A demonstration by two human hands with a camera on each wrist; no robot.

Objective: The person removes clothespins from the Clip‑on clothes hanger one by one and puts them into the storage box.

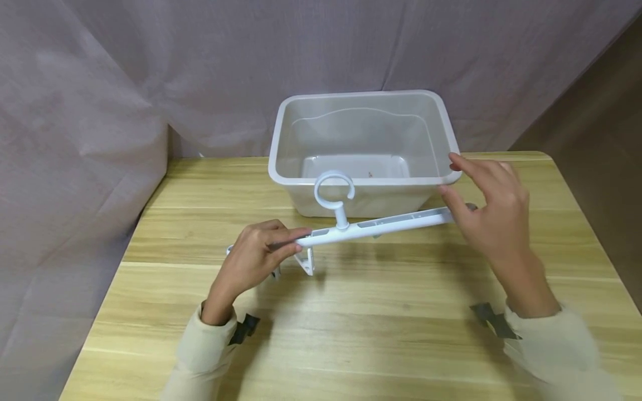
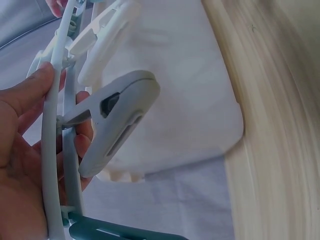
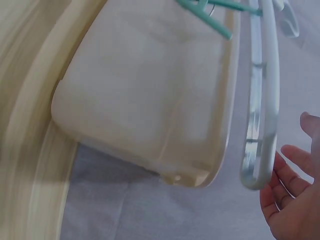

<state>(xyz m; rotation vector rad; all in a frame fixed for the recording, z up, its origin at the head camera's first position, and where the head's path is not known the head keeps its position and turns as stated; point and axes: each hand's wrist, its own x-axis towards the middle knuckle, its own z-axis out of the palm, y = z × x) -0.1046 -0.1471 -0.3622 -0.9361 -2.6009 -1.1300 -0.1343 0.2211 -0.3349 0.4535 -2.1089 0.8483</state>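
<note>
Clip hanger is up off the desk, on my side of the bin, hook upright so the clips hang below the bar. Left hand pinches the bar left of the hook, thumb opposite fingers, likely taking most of the weight. Grey clip juts out beside that grip. Right hand is spread wide at the far end, probably to steady it; can't tell if fingertips touch. Teal clip is clear of both hands.
</note>
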